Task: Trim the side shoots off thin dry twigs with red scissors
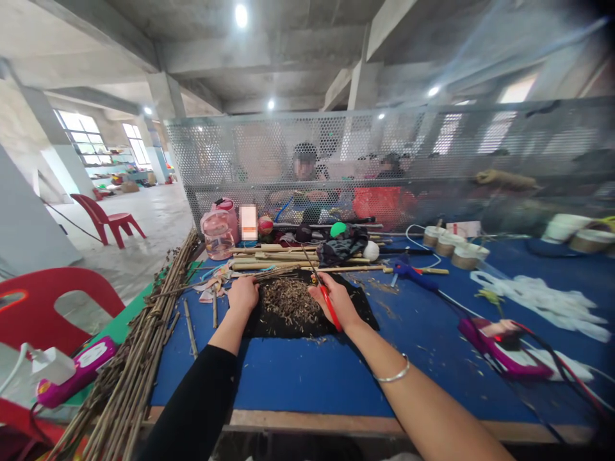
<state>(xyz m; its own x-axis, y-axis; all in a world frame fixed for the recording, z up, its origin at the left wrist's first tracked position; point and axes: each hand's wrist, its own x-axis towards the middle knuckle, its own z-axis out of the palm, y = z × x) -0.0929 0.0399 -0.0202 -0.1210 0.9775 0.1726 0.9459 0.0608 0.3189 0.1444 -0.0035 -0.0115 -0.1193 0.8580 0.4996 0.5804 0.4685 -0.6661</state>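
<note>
My right hand (339, 298) is closed round red-handled scissors (323, 291), their blades pointing up and away over a black cloth (358, 307). On the cloth lies a heap of short brown twig cuttings (291, 301). My left hand (243, 293) is curled at the cloth's left edge, gripping thin twigs (276, 274) that run to the right toward the scissors. Both hands rest on the blue table (307, 378).
A long bundle of dry sticks (144, 346) lies along the table's left edge. Bamboo rods (273, 256), a pink jug (218, 232), tape rolls (449, 246), a blue glue gun (408, 270) and white plastic bags (538, 294) lie beyond. Behind a mesh screen (384, 147) sit other people. Red chairs (108, 221) stand left.
</note>
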